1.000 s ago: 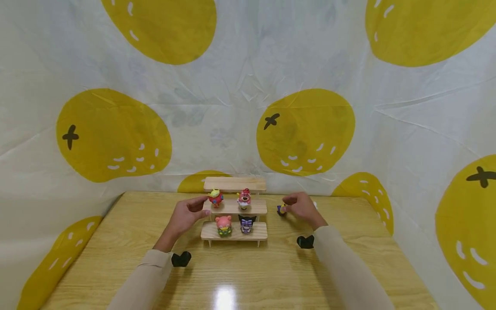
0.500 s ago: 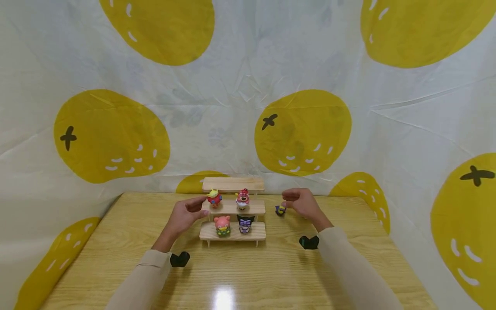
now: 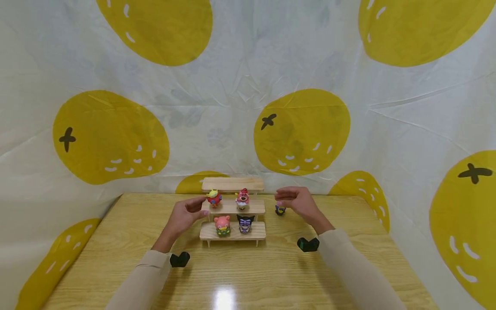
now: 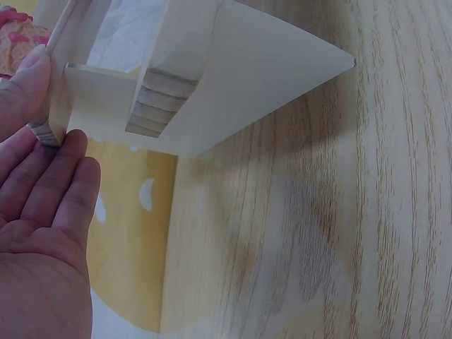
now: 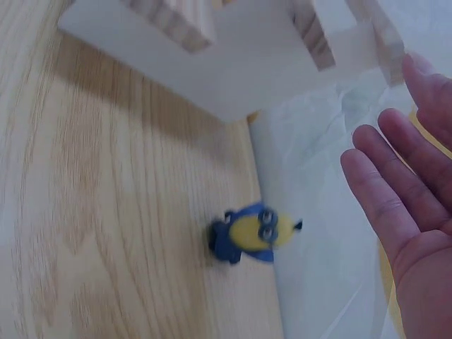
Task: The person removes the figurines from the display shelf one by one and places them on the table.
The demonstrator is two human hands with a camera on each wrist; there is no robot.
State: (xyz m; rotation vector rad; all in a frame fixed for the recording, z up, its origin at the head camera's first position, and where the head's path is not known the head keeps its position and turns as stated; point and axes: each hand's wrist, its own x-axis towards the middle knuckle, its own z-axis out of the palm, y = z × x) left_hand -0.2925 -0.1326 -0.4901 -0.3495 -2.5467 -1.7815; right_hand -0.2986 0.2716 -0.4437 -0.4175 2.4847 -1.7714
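A three-tier wooden display stand (image 3: 232, 184) stands at the back of the table. My left hand (image 3: 185, 218) is at its left end, thumb and fingers on either side of a plank end. On the middle tier are an alien figure in red (image 3: 214, 199) and a pink bear figure (image 3: 242, 199). The bottom tier bears a pink figure (image 3: 222, 225) and a black-and-purple figure (image 3: 245, 224). My right hand (image 3: 300, 204), holding nothing, hovers right of the stand, fingers nearly straight. Below its thumb stands a blue-and-yellow minion figure (image 5: 251, 233) on the table.
The wooden table (image 3: 240, 275) ends at a white curtain (image 3: 217, 142) with yellow fruit prints behind and at both sides. A black wrist attachment (image 3: 180, 259) sits beside the left wrist, another black attachment (image 3: 308, 244) beside the right.
My right hand has let go of the minion figure, lifted off it, then shifted left toward the stand. The minion figure now stands on its own. My left hand stays in place.
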